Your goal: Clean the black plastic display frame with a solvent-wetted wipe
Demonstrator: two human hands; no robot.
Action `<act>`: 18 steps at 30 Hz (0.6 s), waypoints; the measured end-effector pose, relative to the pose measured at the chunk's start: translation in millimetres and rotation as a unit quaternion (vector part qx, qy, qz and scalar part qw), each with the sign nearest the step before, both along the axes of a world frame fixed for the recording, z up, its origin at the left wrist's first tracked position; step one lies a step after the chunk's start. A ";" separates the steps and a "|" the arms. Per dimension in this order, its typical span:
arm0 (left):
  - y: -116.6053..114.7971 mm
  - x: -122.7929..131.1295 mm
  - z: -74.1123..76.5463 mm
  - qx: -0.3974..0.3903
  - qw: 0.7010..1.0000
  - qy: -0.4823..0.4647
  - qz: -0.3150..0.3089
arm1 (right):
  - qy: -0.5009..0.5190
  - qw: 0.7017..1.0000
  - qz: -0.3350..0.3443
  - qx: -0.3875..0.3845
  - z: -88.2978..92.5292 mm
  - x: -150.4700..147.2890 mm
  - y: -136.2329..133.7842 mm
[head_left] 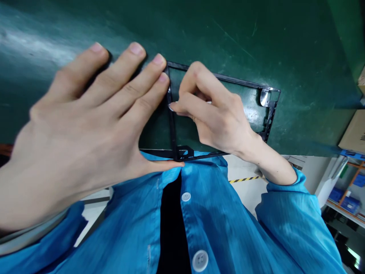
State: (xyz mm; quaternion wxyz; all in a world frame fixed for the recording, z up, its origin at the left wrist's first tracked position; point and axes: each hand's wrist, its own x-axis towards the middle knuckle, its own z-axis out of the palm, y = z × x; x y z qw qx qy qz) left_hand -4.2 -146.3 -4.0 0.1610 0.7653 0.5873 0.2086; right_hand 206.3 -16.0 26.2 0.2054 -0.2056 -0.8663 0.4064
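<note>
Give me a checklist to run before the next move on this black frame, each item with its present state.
1. Black frame lying flat on the green table: ok.
2. Left hand spread open, fingertips at the frame's far corner, thumb at its near edge: ok.
3. Right hand pinched on the frame's left bar: ok.
4. Anything small between the right fingertips: cannot tell.
5. Silvery piece at the frame's far right corner seated properly: cannot tell.
6. Frame's near edge fully on the table: cannot tell, as it meets the blue coat.
</note>
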 end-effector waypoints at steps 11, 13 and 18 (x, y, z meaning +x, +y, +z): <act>-0.1 0.3 0.3 0.002 1.000 0.000 -0.002 | -0.156 0.969 -0.010 0.194 12.9 -3.0 -7.4; 0.6 0.3 1.2 -0.011 1.000 0.000 0.002 | -0.185 0.966 0.000 0.179 13.2 -2.9 -8.2; 1.0 0.2 -0.1 -0.009 1.000 0.001 0.000 | -0.184 0.961 -0.012 0.208 12.5 -3.4 -10.0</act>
